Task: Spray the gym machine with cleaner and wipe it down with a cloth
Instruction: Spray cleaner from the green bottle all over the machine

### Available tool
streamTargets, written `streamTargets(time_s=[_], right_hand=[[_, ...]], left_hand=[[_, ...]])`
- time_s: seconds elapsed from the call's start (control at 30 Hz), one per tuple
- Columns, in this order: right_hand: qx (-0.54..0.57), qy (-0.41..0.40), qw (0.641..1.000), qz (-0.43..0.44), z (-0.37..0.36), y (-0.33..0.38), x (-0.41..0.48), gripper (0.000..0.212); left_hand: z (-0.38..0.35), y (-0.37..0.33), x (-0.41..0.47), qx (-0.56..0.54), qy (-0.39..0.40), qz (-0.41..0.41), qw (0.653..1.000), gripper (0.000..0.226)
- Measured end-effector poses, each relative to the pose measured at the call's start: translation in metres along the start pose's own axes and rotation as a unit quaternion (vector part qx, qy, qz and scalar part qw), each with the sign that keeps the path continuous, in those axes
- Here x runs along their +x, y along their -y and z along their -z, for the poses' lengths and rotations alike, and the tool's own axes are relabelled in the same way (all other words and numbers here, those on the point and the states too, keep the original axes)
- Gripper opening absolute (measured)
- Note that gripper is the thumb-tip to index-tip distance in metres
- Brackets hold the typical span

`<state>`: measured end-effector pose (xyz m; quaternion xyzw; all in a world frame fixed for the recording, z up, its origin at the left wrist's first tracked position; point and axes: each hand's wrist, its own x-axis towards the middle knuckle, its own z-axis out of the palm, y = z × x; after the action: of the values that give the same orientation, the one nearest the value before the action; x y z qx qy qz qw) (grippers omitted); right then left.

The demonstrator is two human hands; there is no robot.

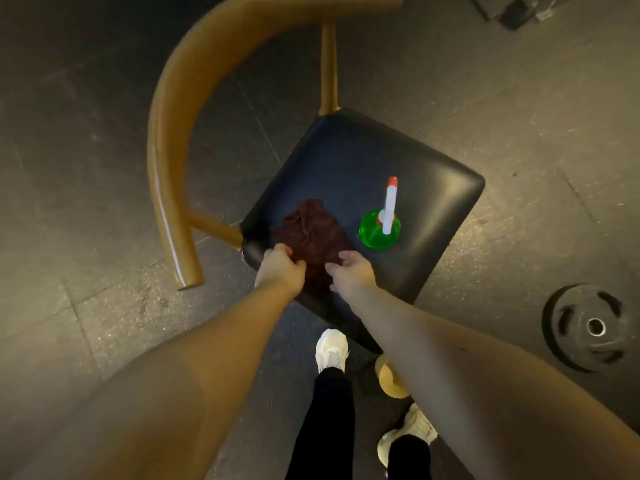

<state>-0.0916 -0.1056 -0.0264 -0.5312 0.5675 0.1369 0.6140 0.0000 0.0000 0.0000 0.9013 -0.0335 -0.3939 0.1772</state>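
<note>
A dark maroon cloth (311,230) lies crumpled on the black padded chair seat (426,188). My left hand (280,268) grips the cloth's near left edge with curled fingers. My right hand (351,273) pinches its near right edge. To the right of the cloth a green spray bottle (379,232) with a white and orange trigger head stands upright on the seat, apart from both hands.
The chair has a curved wooden backrest (166,161) on the left. A black weight plate (588,327) lies on the dark rubber floor at the right. My feet in pale shoes (330,349) stand at the seat's near corner.
</note>
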Motion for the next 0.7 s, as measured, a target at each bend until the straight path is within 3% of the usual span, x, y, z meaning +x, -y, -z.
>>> streamTargets(time_s=[0.17,0.4,0.5,0.6,0.7], right_hand=[[0.075,-0.063,0.995,-0.036,-0.017,-0.005,0.023,0.075],[0.134,-0.122,0.981,-0.071,-0.011,0.003,0.021,0.053],[0.155,-0.213,0.962,-0.069,0.004,0.009,0.014,0.050],[0.086,-0.321,0.943,-0.025,0.021,0.017,0.006,0.072],[-0.029,-0.349,0.936,0.045,0.037,0.021,0.002,0.097]], left_hand=[[-0.014,0.003,0.027,0.003,0.019,0.012,1.000,0.060],[-0.020,0.002,0.043,0.012,-0.007,0.015,1.000,0.070],[-0.017,-0.011,0.043,0.047,-0.045,-0.044,0.997,0.061],[-0.019,-0.033,0.040,0.032,-0.017,-0.139,0.990,0.051],[-0.024,-0.057,0.038,0.061,-0.003,-0.187,0.980,0.051]])
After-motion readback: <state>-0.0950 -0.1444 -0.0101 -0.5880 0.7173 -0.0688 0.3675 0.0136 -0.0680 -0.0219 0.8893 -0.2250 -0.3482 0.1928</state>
